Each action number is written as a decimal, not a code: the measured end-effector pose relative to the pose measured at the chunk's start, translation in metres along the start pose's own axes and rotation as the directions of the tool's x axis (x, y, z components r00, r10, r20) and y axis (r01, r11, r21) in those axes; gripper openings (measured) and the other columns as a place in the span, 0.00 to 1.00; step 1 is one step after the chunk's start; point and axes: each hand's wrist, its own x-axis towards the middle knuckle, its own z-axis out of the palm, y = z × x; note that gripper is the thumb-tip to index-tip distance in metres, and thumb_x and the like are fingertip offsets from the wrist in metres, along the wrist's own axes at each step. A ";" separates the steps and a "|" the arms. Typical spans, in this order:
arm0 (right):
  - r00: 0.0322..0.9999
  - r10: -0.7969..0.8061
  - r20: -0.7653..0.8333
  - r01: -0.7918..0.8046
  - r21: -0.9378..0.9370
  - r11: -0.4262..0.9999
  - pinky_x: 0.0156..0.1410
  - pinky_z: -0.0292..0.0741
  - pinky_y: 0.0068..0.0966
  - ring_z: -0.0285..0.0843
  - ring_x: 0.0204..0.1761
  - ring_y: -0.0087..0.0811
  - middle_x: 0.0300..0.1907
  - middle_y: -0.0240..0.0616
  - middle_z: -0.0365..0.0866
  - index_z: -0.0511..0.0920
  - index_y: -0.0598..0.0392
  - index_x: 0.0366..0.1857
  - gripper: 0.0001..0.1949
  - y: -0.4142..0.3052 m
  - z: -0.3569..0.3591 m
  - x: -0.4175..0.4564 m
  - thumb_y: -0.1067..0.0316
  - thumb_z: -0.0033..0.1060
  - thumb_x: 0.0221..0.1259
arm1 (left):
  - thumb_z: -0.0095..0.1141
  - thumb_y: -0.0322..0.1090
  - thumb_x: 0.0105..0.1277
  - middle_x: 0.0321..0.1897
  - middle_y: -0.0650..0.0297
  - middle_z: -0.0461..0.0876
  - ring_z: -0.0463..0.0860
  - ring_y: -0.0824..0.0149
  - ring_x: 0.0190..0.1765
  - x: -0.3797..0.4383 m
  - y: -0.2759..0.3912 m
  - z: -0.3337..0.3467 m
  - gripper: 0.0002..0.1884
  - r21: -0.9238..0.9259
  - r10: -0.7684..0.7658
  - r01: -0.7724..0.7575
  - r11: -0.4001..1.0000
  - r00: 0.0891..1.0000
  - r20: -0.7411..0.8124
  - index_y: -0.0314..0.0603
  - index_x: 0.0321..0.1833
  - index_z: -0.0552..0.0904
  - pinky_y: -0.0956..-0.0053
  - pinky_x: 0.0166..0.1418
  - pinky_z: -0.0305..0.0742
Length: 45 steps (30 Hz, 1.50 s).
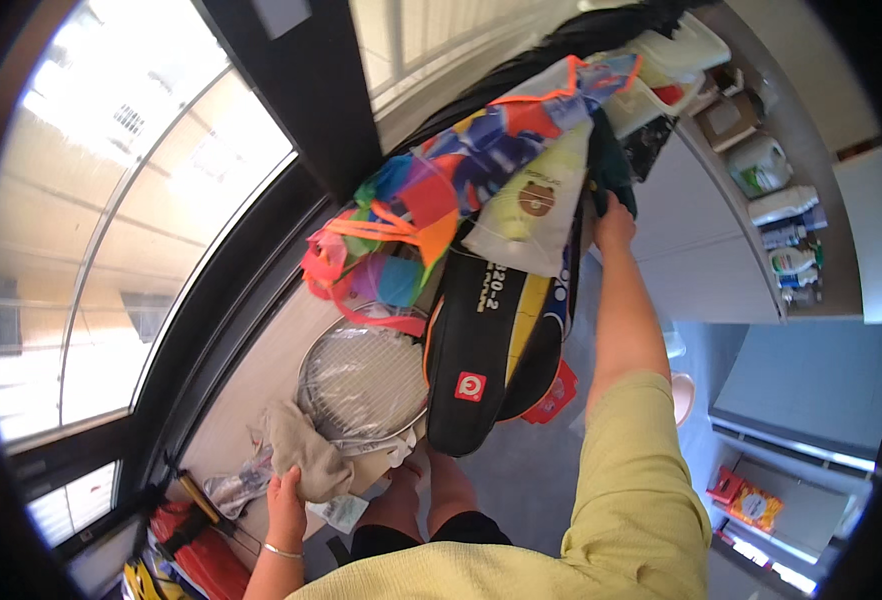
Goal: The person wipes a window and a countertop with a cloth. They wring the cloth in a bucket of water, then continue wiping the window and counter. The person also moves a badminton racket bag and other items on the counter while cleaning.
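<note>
My left hand [286,501] holds a crumpled beige cloth [310,454] above a light-coloured ledge. Farther out, my right hand [616,223] has its fingers closed on dark green fabric [615,169] beside a heap of bags; what its fingertips touch is hidden. The heap includes a black racket bag [460,337] with a yellow stripe, standing close to my legs. On top lies a translucent white pouch [553,232] with a printed bear. Bright multicoloured fabric [486,150] with orange edging and ribbons spreads behind it. A racket [366,375] under clear plastic lies left of the racket bag.
Dark-framed windows [163,202] run along the left. At right, a counter [823,277] carries cleaning bottles [760,166] and plastic tubs [681,45]. A red item [553,394] is by the racket bag. Red and yellow bags [197,551] sit at lower left.
</note>
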 end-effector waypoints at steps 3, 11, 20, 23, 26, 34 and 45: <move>0.915 -0.198 -0.351 0.209 -0.006 0.978 0.64 0.69 0.44 0.73 0.59 0.50 0.55 0.51 0.76 0.69 0.53 0.63 0.31 0.035 0.013 0.002 0.66 0.67 0.51 | 0.54 0.35 0.68 0.54 0.63 0.79 0.78 0.69 0.54 0.000 0.006 0.006 0.20 -0.013 0.007 -0.007 1.000 1.000 0.005 0.35 0.61 0.74 0.75 0.59 0.71; 0.624 -0.777 0.080 0.233 0.930 0.283 0.61 0.71 0.30 0.73 0.60 0.38 0.59 0.44 0.73 0.70 0.57 0.62 0.33 -0.112 -0.115 -0.274 0.57 0.74 0.53 | 0.51 0.33 0.72 0.53 0.62 0.80 0.78 0.71 0.54 -0.047 0.036 0.027 0.17 0.012 0.165 -0.167 0.986 0.982 0.093 0.33 0.60 0.74 0.74 0.60 0.72; 0.418 -0.811 0.410 -0.371 0.892 0.259 0.65 0.70 0.31 0.74 0.58 0.32 0.55 0.39 0.77 0.70 0.56 0.62 0.37 -0.169 -0.120 -0.464 0.70 0.78 0.40 | 0.58 0.37 0.69 0.44 0.61 0.82 0.79 0.72 0.48 -0.078 0.053 0.015 0.19 0.279 0.182 -0.381 0.882 0.820 0.543 0.36 0.60 0.76 0.75 0.54 0.74; 0.516 -0.758 0.399 -0.381 0.899 0.214 0.63 0.71 0.31 0.76 0.56 0.32 0.53 0.39 0.78 0.73 0.58 0.57 0.34 -0.139 -0.142 -0.450 0.71 0.78 0.38 | 0.59 0.34 0.67 0.43 0.56 0.85 0.84 0.64 0.43 -0.047 0.023 -0.036 0.12 0.472 0.424 -0.507 0.722 0.862 0.278 0.37 0.50 0.81 0.72 0.50 0.78; 0.552 -0.687 0.473 -0.446 0.863 0.236 0.64 0.71 0.33 0.78 0.55 0.35 0.51 0.42 0.80 0.73 0.64 0.55 0.37 -0.108 -0.173 -0.434 0.65 0.79 0.32 | 0.62 0.30 0.55 0.54 0.52 0.77 0.75 0.51 0.57 0.001 -0.009 -0.109 0.22 0.900 0.592 -0.395 0.186 0.776 0.218 0.41 0.54 0.76 0.59 0.61 0.72; 0.389 -0.649 0.654 -0.555 0.728 0.401 0.62 0.71 0.29 0.78 0.52 0.31 0.49 0.37 0.81 0.75 0.61 0.53 0.30 -0.070 -0.188 -0.465 0.69 0.75 0.39 | 0.64 0.30 0.44 0.47 0.56 0.75 0.74 0.55 0.56 0.042 0.008 -0.135 0.29 0.920 0.426 -0.355 -0.163 0.816 0.391 0.44 0.54 0.73 0.61 0.63 0.64; 0.036 -0.507 0.861 -0.737 0.366 0.568 0.60 0.73 0.28 0.78 0.54 0.30 0.54 0.39 0.79 0.70 0.59 0.63 0.32 -0.097 -0.065 -0.548 0.69 0.72 0.51 | 0.64 0.32 0.47 0.44 0.56 0.77 0.75 0.53 0.53 0.042 0.025 -0.146 0.22 0.891 0.408 -0.441 -0.109 0.797 0.444 0.43 0.48 0.77 0.60 0.62 0.65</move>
